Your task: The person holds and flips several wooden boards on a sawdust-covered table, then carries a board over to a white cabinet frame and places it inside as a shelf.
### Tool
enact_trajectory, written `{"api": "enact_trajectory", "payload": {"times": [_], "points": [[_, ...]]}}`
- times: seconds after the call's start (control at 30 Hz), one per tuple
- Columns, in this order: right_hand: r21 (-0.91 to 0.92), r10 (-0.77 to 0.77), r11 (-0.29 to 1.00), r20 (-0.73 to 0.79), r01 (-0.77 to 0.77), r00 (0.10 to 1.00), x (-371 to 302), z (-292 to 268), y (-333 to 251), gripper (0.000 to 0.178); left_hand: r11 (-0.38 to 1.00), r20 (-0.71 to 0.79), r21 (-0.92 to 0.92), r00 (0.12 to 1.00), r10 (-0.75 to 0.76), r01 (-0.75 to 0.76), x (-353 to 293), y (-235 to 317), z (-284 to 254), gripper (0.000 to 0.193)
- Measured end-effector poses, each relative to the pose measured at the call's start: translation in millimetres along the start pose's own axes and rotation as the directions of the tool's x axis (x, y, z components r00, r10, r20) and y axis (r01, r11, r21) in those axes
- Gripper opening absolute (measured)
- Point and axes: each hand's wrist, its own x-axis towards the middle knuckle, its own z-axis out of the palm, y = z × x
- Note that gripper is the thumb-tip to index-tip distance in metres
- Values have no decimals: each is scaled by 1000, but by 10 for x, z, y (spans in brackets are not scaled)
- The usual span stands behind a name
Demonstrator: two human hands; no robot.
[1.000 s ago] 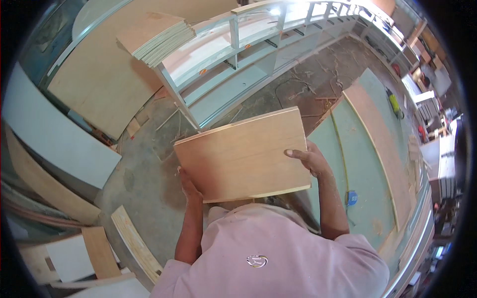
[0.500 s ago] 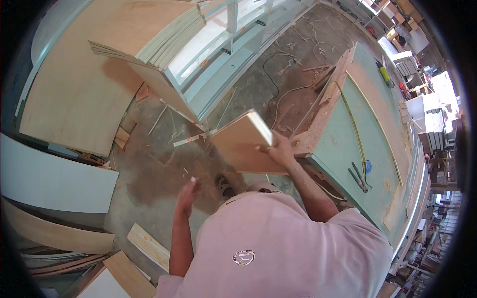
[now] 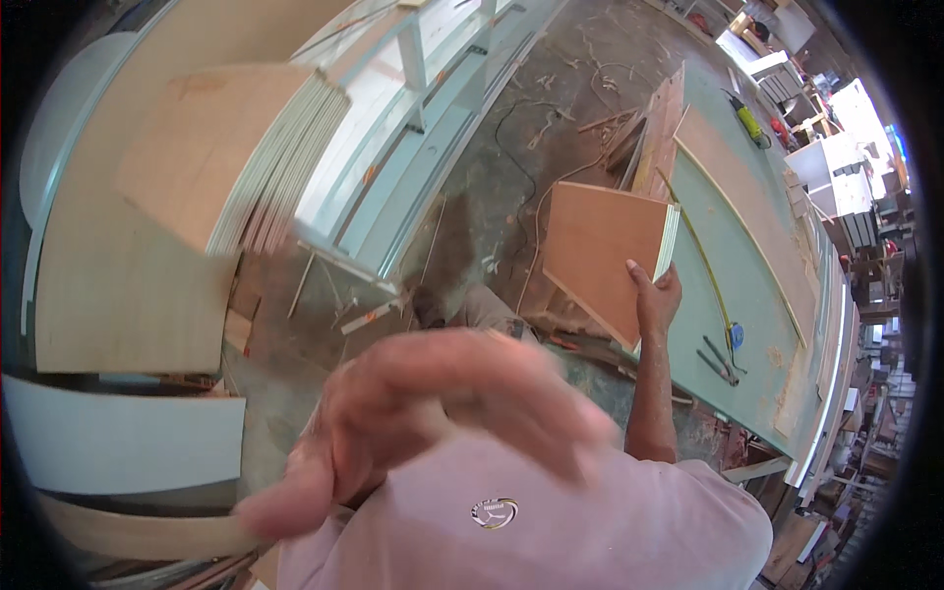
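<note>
A panel [image 3: 602, 254] is resting in the right hand [image 3: 657, 297]. Right of that hand, a table [image 3: 749, 285] is standing, with pliers [image 3: 720, 362] and a tape [image 3: 737, 336] lying on it. Ahead of the left hand [image 3: 413, 379], a cabinet [image 3: 411, 64] is standing, a stack [image 3: 251, 138] sitting at its near end. Left of that hand, a board [image 3: 138, 433] is lying.

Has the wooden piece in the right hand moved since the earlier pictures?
Yes, rightward: the wooden piece in the right hand now partly overlaps the green table in view; earlier, it was almost wholly left of it.
</note>
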Motion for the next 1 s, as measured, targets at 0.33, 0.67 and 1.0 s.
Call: {"api": "enact_trajectory", "payload": {"times": [0.33,0.67,1.0], "points": [[-288,-10,958,-45,-3,999,2238,1366,386,54,966,259,-201,960,-108,163,2606,-481,-1484,81],[-290,279,925,77,-246,957,4311,1876,-250,48,858,395,-372,897,-199,354,4922,-1179,-2914,68],[-313,432,830,-161,-461,887,6225,2304,198,56,733,492,-451,827,-272,509,6795,-1851,-4464,55]]}}
